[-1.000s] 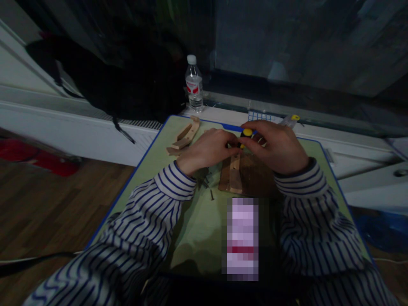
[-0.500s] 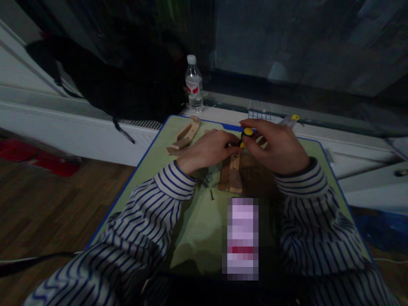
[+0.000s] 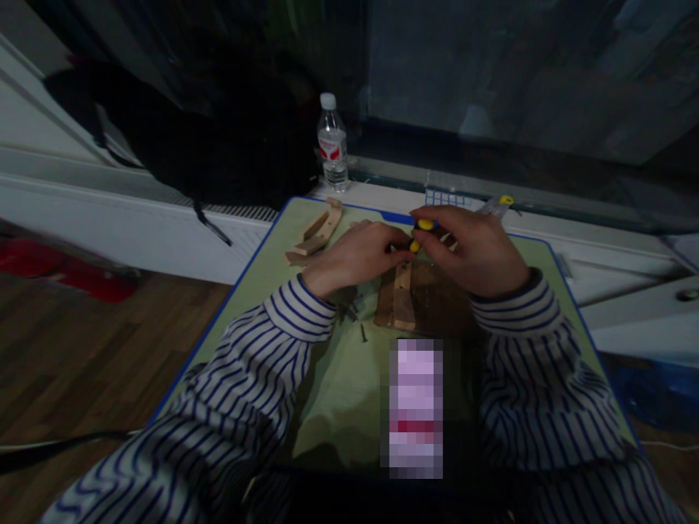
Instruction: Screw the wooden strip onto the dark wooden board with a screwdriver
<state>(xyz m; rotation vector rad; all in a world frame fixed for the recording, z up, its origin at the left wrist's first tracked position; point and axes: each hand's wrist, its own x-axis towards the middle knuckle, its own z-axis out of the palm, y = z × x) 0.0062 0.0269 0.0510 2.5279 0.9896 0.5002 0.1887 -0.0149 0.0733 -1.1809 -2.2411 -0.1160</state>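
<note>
My right hand (image 3: 472, 247) grips a stubby yellow-and-black screwdriver (image 3: 425, 225) by its handle, thumb and fingers around it. Close against its lower end, my left hand (image 3: 363, 255) has thumb and forefinger pinched together; what they hold is hidden. Below the fingertips a light wooden piece with holes (image 3: 403, 298) lies on a dark brown board (image 3: 445, 302), its far end covered by my hands. Several screws (image 3: 352, 309) lie beside the board near my left wrist, one screw (image 3: 363, 332) apart from the others. The screwdriver's tip cannot be seen.
An assembled wooden piece (image 3: 320, 236) rests at the far left of the green, blue-edged table (image 3: 333, 393). Nearest me is a blurred-out phone-like rectangle (image 3: 416, 400). A water bottle (image 3: 333, 149) and a yellow-ended tool (image 3: 499, 205) are by the window; a black bag (image 3: 218, 145) is left.
The screwdriver handle has turned a little, and my right thumb and fingers have shifted around it. My left hand stays almost in place.
</note>
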